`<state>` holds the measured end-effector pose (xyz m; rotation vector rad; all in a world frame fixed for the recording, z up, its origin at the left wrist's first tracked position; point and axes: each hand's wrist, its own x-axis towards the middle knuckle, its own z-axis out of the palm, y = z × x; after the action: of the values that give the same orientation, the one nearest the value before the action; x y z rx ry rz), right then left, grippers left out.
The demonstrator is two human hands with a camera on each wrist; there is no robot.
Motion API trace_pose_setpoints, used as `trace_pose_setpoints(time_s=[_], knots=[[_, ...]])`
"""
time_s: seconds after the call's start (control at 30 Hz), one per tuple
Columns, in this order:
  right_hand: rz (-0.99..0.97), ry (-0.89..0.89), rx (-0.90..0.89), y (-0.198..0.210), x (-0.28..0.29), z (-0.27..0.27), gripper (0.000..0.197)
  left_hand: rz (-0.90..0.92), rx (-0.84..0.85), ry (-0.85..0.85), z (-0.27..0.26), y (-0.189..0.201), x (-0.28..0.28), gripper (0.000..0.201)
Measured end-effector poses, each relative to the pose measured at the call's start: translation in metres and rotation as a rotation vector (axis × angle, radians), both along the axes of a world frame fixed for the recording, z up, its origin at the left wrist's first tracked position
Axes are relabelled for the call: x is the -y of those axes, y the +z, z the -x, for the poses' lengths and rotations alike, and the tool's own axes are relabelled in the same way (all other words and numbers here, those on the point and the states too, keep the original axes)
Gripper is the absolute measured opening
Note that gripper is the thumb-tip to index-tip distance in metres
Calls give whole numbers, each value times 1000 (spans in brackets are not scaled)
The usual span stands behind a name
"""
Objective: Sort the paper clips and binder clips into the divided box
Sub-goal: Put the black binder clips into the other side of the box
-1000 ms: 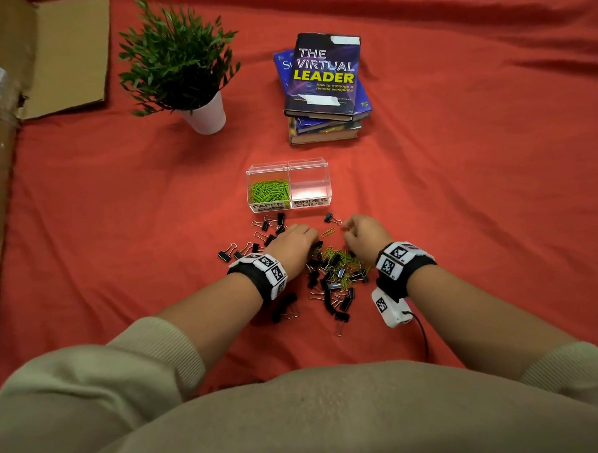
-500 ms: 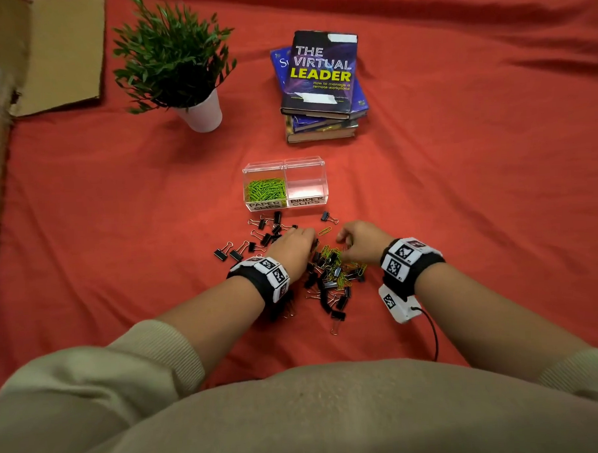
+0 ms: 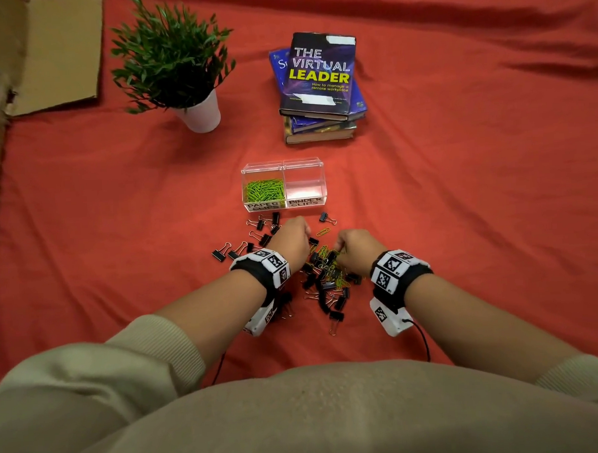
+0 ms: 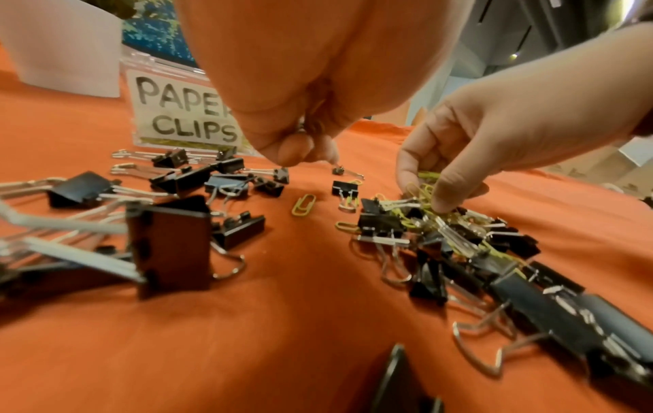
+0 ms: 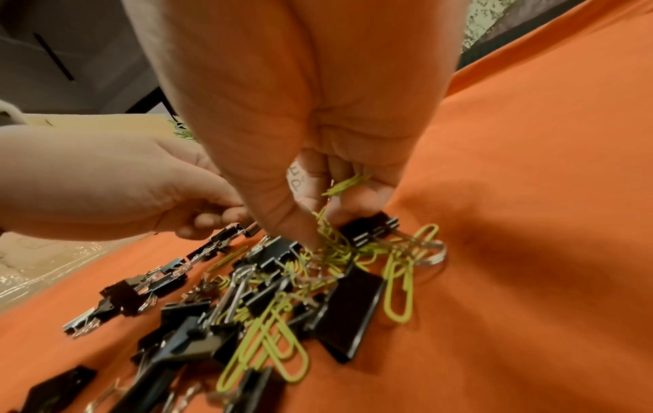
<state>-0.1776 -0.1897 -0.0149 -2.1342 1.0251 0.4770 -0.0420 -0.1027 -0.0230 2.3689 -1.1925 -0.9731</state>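
Right wrist view: right hand [image 5: 318, 156] curled, pinching green paper clips [image 5: 348, 183]; left hand [image 4: 304, 92] curled, contents unclear.

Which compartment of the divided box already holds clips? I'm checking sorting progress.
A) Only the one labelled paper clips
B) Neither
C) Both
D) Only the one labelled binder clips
A: green paper clips fill the left compartment of the divided box, while the binder clips compartment looks bare.

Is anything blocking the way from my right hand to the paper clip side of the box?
Mostly clear. The right hand pinches paper clips; only the left hand sits partly in the line to the box, whose top looks open.
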Motion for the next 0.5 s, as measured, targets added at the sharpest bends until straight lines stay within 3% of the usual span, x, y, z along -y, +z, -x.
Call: trace_pose_setpoints(time_s=[0.17,0.3,0.5], knots=[[-82,-155,91,-3,1,4,11,-47,116,-148,3,-8,0,23],[-289,-388,206,-1,13,11,7,-73,175,-185,-5,-7,-5,18],[-655,-754,436,14,26,14,25,-20,274,-181,-2,7,-6,22]])
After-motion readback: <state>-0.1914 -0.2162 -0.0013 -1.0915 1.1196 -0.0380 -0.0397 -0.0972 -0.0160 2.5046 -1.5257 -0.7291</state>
